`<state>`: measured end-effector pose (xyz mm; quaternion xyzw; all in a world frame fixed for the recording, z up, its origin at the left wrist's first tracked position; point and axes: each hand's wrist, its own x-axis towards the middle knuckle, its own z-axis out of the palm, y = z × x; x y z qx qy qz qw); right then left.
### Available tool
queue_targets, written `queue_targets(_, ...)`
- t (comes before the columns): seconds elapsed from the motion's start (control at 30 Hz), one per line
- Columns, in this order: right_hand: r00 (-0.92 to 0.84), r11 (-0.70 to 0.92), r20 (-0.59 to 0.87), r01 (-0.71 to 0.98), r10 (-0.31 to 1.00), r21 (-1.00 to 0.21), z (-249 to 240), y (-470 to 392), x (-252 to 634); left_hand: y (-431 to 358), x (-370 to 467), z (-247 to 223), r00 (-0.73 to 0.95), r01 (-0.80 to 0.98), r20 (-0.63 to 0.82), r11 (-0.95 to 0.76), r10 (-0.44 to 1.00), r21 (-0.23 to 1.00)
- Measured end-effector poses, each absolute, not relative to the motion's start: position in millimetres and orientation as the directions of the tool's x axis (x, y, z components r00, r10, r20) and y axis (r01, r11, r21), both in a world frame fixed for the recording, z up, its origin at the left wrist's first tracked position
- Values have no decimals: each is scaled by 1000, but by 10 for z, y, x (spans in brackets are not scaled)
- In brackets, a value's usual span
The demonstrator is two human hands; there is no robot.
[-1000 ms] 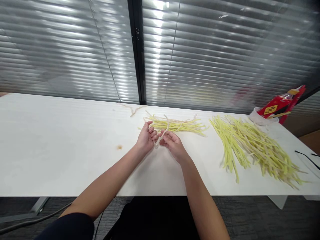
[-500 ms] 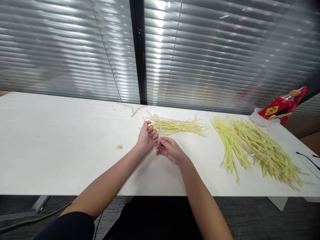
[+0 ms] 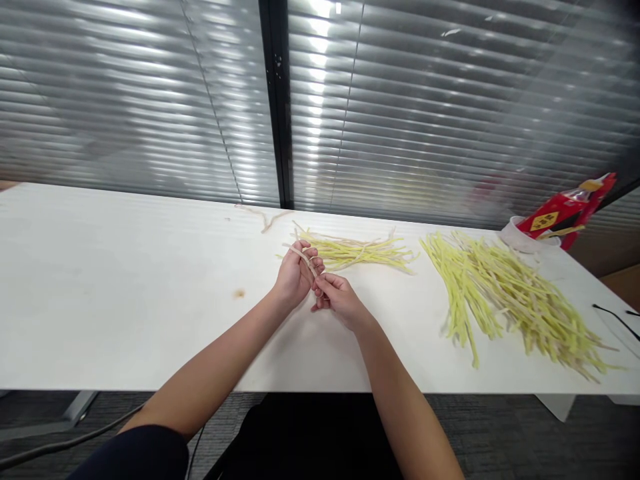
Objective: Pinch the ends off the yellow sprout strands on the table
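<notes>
A pale beige pipe cleaner (image 3: 303, 257) slants across the fingers of my left hand (image 3: 296, 275), which are curled round its middle. Its upper end sticks out past the thumb to the left. My right hand (image 3: 339, 297) pinches the lower end between thumb and fingertips, touching the left hand. A thin end also pokes up behind the left fingers; I cannot tell which stem it belongs to. Just beyond both hands lies a loose bundle of yellow and beige pipe cleaners (image 3: 360, 252) on the white table (image 3: 150, 300).
To the right spreads a larger pile of yellow and beige pipe cleaners (image 3: 535, 300). Behind it stand a white bowl (image 3: 517, 237) and a red packet (image 3: 555, 215). Bent beige stems (image 3: 267, 223) lie near the blinds (image 3: 425, 120). Black glasses (image 3: 617, 317) rest at the right edge.
The beige pipe cleaner has tipped from nearly upright to leaning left across my left hand. My left fingers have turned and loosened a little; the right hand keeps its pinch.
</notes>
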<state>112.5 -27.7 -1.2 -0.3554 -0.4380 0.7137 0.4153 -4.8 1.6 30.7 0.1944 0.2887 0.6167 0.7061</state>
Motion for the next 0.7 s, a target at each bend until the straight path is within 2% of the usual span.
queue_targets(0.2, -220, -132, -58, -340, 974, -931, -11, -246, 1120, 36, -69, 314, 1, -739, -78, 53, 997, 671)
queue_targets(0.33, -162, -23, 21, -266, 987, -964, -16, -241, 1103, 6, -54, 343, -2, -724, -51, 34, 999, 689)
queue_targets(0.43, -125, 78, 93, -126, 988, -989, -17, -261, 1093, -26, -42, 371, 2, -714, -23, 18, 1000, 700)
queue_targets(0.5, -114, 194, 189, 34, 975, -980, -18, -283, 1089, -42, -36, 383, 9, -709, 4, 3, 1000, 706)
queue_targets(0.6, -171, 383, 346, 305, 923, -872, -24, -312, 1089, -53, -29, 387, 2, -685, 33, -23, 999, 728)
queue_targets(0.7, -227, 440, 378, 419, 898, -794, -41, -318, 1095, -53, -24, 383, -23, -640, 65, -65, 998, 766)
